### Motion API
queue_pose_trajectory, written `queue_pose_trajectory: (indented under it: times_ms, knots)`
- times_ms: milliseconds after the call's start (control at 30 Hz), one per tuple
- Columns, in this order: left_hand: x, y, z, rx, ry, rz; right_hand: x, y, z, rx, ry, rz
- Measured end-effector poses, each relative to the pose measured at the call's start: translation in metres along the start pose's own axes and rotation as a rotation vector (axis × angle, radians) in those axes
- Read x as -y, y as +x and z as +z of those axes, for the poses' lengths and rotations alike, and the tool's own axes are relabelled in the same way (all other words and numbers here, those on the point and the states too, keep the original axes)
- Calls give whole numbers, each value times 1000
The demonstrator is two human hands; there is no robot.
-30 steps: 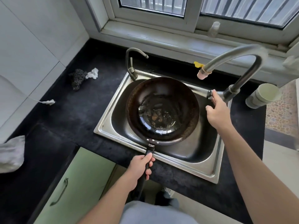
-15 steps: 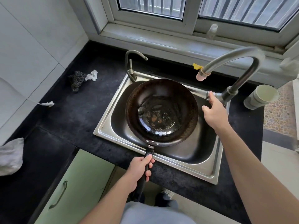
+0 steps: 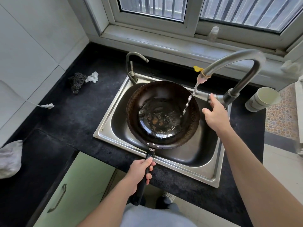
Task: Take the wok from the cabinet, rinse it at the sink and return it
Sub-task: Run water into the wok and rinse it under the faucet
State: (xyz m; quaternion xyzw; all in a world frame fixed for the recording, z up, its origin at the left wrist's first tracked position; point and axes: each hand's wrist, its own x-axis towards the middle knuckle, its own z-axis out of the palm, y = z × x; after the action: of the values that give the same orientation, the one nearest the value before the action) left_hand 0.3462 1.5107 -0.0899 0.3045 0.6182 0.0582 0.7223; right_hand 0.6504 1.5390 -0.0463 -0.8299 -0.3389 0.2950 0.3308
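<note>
A dark round wok (image 3: 164, 95) with brown residue in its bottom hangs over the steel sink (image 3: 203, 163). My left hand (image 3: 139, 171) grips its black handle at the counter's front edge. The tall grey faucet (image 3: 242, 58) arches over the sink from the right, and a thin stream of water (image 3: 190, 99) falls from its spout into the wok's right side. My right hand (image 3: 214, 113) rests its fingers on the faucet's side lever (image 3: 211, 96).
A small second tap (image 3: 132, 69) stands at the sink's back left corner. A dark scourer (image 3: 77, 81) and white cloth lie on the black counter to the left. A pale cup (image 3: 262, 99) lies right of the faucet. A green cabinet door (image 3: 77, 192) is below.
Water now runs from the faucet into the wok; before, none flowed. My right hand stays at the lever, and the wok stays in the same place over the sink.
</note>
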Motion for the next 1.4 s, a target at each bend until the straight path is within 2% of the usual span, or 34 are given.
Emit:
queue_pose_trajectory:
  times_ms: [400,600,833,1100,1233,1300,1400]
  knots:
    - [-1,0,-1,14,-2,-25,-9,-5,3,18,-26,-24]
    - [-9,-1,-10,131,-40,-50,-17,-67,18,17,63,50]
    - [-21,9,-20,314,-54,-114,-10,-181,75,-193,101,135]
    - [-17,24,-30,385,-55,-111,2,-243,146,-19,145,366]
    - [-17,29,-35,404,-26,-133,7,-244,168,168,89,489]
    - [-18,30,-37,419,-6,-149,15,-238,178,218,215,517]
    - [-20,29,-39,444,86,-158,28,-228,189,198,639,635]
